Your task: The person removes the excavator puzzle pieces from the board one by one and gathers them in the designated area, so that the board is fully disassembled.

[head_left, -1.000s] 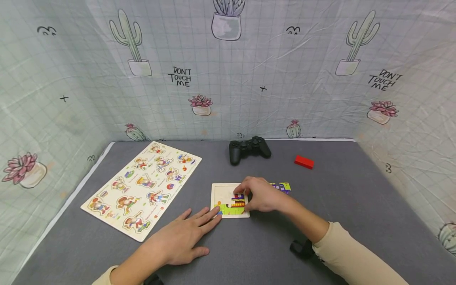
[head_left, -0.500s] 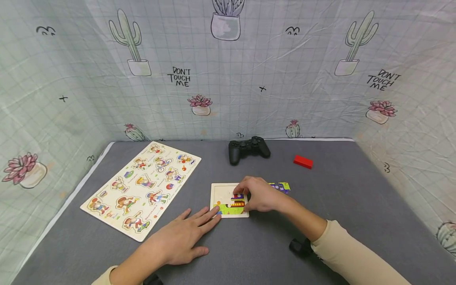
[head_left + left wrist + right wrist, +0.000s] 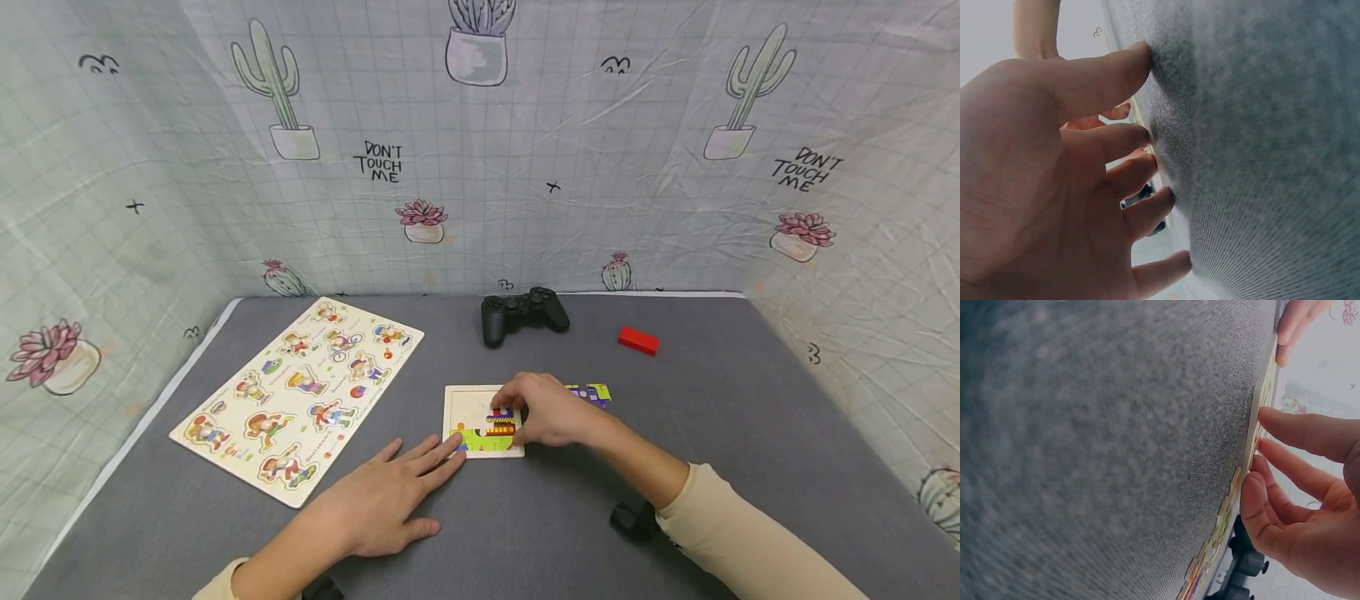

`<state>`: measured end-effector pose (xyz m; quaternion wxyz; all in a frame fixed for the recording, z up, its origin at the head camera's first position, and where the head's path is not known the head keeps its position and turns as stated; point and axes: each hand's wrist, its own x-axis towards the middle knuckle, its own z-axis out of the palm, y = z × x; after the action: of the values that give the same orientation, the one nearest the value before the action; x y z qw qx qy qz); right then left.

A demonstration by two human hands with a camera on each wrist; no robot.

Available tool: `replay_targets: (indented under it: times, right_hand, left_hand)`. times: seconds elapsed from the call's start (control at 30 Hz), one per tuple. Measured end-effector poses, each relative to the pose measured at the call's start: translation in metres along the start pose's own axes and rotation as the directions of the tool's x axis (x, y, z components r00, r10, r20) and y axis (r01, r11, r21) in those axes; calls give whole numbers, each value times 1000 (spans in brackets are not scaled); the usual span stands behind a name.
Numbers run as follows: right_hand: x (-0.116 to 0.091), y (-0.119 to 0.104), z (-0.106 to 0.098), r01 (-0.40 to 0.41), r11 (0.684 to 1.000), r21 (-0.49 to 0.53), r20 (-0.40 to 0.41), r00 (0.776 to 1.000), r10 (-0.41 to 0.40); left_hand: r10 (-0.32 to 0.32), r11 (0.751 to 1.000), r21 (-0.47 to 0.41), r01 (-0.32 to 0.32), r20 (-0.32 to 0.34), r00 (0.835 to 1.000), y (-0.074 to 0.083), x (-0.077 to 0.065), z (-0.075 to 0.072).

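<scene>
In the head view, a small wooden jigsaw tray (image 3: 465,404) lies on the grey cloth, with several bright puzzle pieces (image 3: 487,442) along its bottom and right side. My left hand (image 3: 397,500) rests palm down, fingers spread, with fingertips touching the tray's lower left corner. Over the tray's right side, my right hand (image 3: 551,408) bends its fingers, thumb and forefinger tips apart on the pieces. In the right wrist view, the thumb (image 3: 1310,434) touches the tray's edge. Whether a piece is pinched there is hidden. Loose puzzle pieces (image 3: 597,394) lie partly behind the right hand.
A large board with cartoon figures (image 3: 300,400) lies slantwise at the left. A black game controller (image 3: 525,315) sits at the back, and a red block (image 3: 638,340) lies right of it. A patterned cloth (image 3: 555,167) hangs behind the table.
</scene>
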<state>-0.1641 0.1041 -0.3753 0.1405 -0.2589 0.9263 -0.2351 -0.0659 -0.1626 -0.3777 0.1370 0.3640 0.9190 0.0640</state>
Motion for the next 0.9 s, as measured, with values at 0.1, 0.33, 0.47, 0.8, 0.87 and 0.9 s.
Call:
replay_targets:
  times: [0.1,0.33,0.47,0.8,0.87,0.9]
  right_hand:
    - [1,0,0,-5,1000,0,0,1000,5]
    - [0,-1,-1,44,999,-26,-21,999,-45]
    - [0,-3,-2,58,998,-22,-31,998,-59]
    - [5,-3,-1,53,999,13,-49,997,-52]
    - [5,-4,-1,49,999,18,-50,998,-48]
    - [6,-4,-1,47,999,21,-51,998,-45]
  left_hand:
    - [-1,1000,2,1,-3,1000,0,0,1]
    - [-10,1000,-6,10,7,1000,0,0,1]
    - [-13,1000,-13,13,11,1000,0,1,1]
    - [-19,1000,-17,20,20,1000,0,1,1]
    - [-20,1000,-19,20,20,1000,0,1,2]
    - [-20,1000,-19,21,20,1000,0,1,2]
